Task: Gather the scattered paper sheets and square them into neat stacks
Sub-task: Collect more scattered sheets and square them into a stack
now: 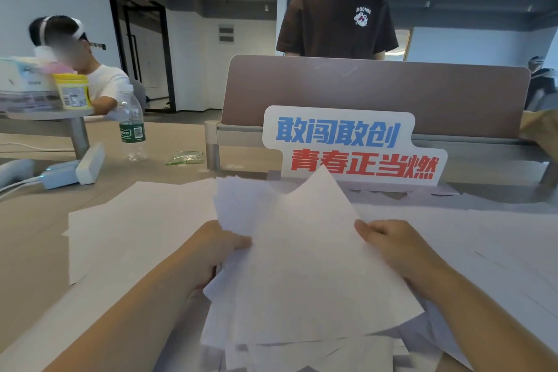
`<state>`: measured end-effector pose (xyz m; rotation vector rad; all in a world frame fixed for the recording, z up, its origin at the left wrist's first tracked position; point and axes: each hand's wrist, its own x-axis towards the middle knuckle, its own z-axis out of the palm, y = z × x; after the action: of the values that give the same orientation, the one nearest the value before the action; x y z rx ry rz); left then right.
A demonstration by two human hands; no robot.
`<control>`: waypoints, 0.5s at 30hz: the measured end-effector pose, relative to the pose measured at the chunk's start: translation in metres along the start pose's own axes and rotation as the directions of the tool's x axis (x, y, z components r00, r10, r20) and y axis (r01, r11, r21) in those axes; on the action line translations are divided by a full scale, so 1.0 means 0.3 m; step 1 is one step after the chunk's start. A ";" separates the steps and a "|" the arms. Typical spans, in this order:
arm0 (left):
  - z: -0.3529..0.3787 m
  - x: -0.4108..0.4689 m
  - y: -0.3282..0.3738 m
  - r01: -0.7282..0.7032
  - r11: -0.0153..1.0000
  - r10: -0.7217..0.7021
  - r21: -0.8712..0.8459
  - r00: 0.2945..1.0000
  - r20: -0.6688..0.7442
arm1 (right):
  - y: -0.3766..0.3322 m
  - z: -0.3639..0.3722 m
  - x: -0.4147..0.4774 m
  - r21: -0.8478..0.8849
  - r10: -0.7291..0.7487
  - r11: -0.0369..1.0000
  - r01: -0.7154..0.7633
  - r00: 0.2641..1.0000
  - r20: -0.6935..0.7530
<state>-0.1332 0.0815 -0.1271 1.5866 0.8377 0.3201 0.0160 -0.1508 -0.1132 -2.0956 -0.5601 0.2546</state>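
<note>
1. White paper fills the middle of the head view: a bundle (302,266) is held just above the desk (30,238), its corners fanned and uneven at the top. Its lower end is cut off by the bottom of the frame.
2. The left hand (220,248) pinches the bundle's left edge with the thumb on top. The right hand (392,248) grips the right edge the same way. The other fingers of both hands are hidden under the paper.
3. Loose sheets (136,220) lie overlapping on the desk to the left and right of the bundle. White on white, their edges are hard to tell apart, and those on the right run out of the frame.
4. The bundle's raised corner hides part of the lower edge of the sign (347,142), which stands in front of the divider (392,90).
5. Bare desk shows left of the sheets. The bottle (131,127) and the packet (184,157) stand well apart from the paper.
6. A person (335,18) stands behind the divider, cut off at the top.
</note>
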 end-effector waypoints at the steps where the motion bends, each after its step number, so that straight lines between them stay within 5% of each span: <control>1: 0.001 0.001 0.001 0.003 1.000 -0.004 -0.017 1.000 -0.016 | 0.007 -0.004 0.010 0.022 0.004 1.000 -0.002 0.996 -0.084; 5: -0.005 0.004 0.005 -0.042 0.988 0.035 -0.148 0.998 -0.047 | 0.054 -0.062 0.041 -0.021 0.115 0.991 -0.134 0.915 -0.387; 7: -0.009 -0.005 0.009 -0.097 0.972 0.090 -0.215 0.995 -0.040 | 0.071 -0.079 0.055 0.240 0.243 0.954 -0.181 0.934 -0.261; 10: -0.011 -0.012 0.012 -0.151 0.949 0.153 -0.276 0.988 -0.013 | 0.058 -0.081 0.055 0.609 0.292 0.765 -0.208 0.955 -0.041; 15: 0.001 -0.025 0.025 -0.103 0.953 0.126 -0.284 0.990 0.063 | 0.026 -0.082 0.040 0.696 0.203 0.715 -0.061 0.971 -0.124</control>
<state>-0.1357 0.0764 -0.1182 1.3749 0.6092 0.4356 0.0383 -0.1668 -0.1057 -1.3964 -0.1447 0.2856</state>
